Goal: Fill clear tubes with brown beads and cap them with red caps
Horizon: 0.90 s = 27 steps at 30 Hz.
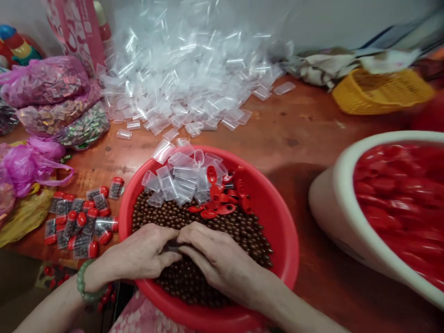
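Leftmost, beside the left hand (144, 254), filled capped tubes (81, 217) lie on the table (298, 129). Both hands meet over the brown beads (243, 231) in the red basin (277, 217), fingers pinched on a small item, probably a clear tube, largely hidden between them. Such a tube is likely light, thin-walled and slippery; hold its sides. Just right is the right hand (217, 259); beyond it, a tub (333, 194) of red caps (398, 199).

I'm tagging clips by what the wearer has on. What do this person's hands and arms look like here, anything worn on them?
Both forearms are bare, with no sleeves in view and no gloves. The left hand has a bracelet of round pale green beads at the wrist. The right hand and its wrist carry nothing: no watch or band shows. No rings show on the fingers that are visible.
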Each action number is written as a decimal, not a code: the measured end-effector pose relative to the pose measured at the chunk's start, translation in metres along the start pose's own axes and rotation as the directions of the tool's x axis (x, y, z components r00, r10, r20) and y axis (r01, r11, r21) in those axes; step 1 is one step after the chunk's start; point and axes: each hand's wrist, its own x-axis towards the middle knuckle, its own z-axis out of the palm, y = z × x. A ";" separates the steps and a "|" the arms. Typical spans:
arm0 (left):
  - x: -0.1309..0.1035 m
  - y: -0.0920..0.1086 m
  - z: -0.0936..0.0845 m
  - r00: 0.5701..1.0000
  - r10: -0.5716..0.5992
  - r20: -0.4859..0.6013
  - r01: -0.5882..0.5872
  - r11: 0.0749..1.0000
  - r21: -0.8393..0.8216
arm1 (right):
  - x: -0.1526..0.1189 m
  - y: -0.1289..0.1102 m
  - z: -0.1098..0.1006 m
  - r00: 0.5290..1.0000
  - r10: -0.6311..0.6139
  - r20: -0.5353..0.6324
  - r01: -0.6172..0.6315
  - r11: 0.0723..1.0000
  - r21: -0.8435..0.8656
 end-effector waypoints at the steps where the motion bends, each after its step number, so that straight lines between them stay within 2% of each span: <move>1: 0.001 -0.002 -0.003 0.997 0.006 0.083 0.004 0.993 -0.116 | -0.002 0.001 0.000 1.000 0.002 0.009 -0.002 1.000 0.021; 3: 0.004 -0.005 -0.008 0.977 0.044 0.210 0.027 0.945 -0.325 | -0.005 0.002 -0.004 1.000 -0.001 -0.009 0.002 0.994 0.110; 5: 0.007 -0.007 -0.012 0.961 0.072 0.267 0.063 0.883 -0.466 | -0.009 0.002 -0.011 0.999 -0.001 -0.038 0.009 0.979 0.205; 8: 0.009 -0.004 -0.013 0.936 0.063 0.345 0.138 0.839 -0.526 | -0.015 0.004 -0.023 1.000 -0.015 0.013 0.012 0.978 0.207; 10: 0.010 0.000 -0.013 0.927 0.008 0.375 0.185 0.862 -0.473 | -0.019 0.010 -0.033 1.000 -0.013 0.020 0.012 0.998 0.062; 12: 0.010 0.005 -0.012 0.938 -0.055 0.342 0.184 0.916 -0.355 | -0.022 0.019 -0.042 0.999 0.004 -0.051 -0.012 0.985 -0.175; 15: 0.011 0.013 -0.009 0.983 -0.117 0.139 0.115 0.993 0.025 | -0.022 0.036 -0.053 0.995 -0.003 -0.104 -0.052 0.852 -0.520; 17: 0.011 0.019 -0.005 0.996 -0.086 -0.024 0.088 0.931 0.355 | -0.019 0.044 -0.055 0.998 0.010 -0.055 -0.043 0.754 -0.655; 19: 0.010 0.026 0.001 0.994 -0.033 -0.102 0.090 0.773 0.628 | -0.015 0.048 -0.053 0.998 0.056 -0.009 -0.046 0.701 -0.711; 21: 0.009 0.034 0.008 0.994 0.001 -0.107 0.088 0.573 0.815 | -0.011 0.049 -0.051 0.995 0.097 0.020 -0.052 0.682 -0.730; 23: 0.010 0.042 0.014 0.997 0.015 -0.071 0.059 0.418 0.907 | -0.010 0.049 -0.050 0.994 0.106 0.034 -0.046 0.671 -0.740; 25: 0.016 0.046 0.018 1.000 0.011 0.005 -0.009 0.364 0.932 | -0.010 0.049 -0.051 0.994 0.105 0.042 -0.040 0.671 -0.740; 27: 0.027 0.045 0.021 0.993 0.006 0.120 -0.113 0.400 0.909 | -0.012 0.048 -0.053 0.989 0.140 0.041 -0.068 0.694 -0.717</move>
